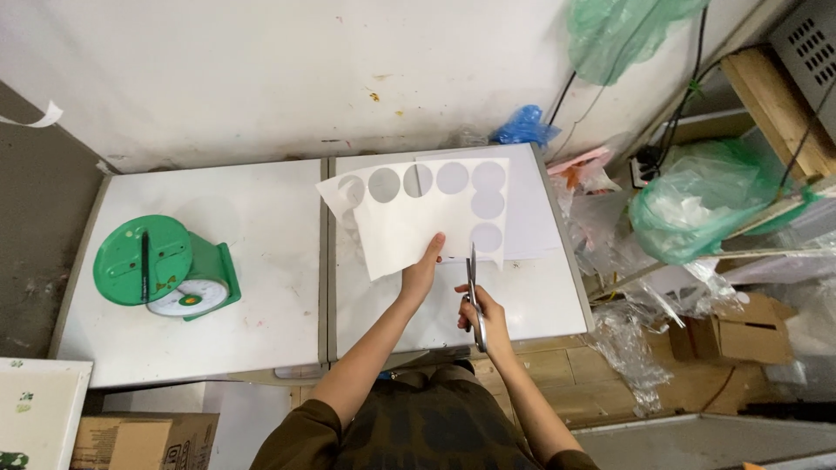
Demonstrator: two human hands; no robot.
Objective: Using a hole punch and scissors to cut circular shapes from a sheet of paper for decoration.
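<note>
Between my arms and the green scale [165,268] the bench [261,287] lies bare, so I can pass there. Plastic bags [697,204] crowd the right edge, the wall [261,78] blocks behind.

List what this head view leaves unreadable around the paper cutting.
- Scissors: handles hidden inside the right hand; blade gap too thin to judge.
- Paper sheet: the part under the left hand is covered by its fingers.
- Green scale: dial marks too small.
- Cardboard box: cut off by the bottom edge.

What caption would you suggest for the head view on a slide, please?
Left hand holds a white sheet with round cut-outs while right hand cuts with scissors, beside a green scale.
</note>
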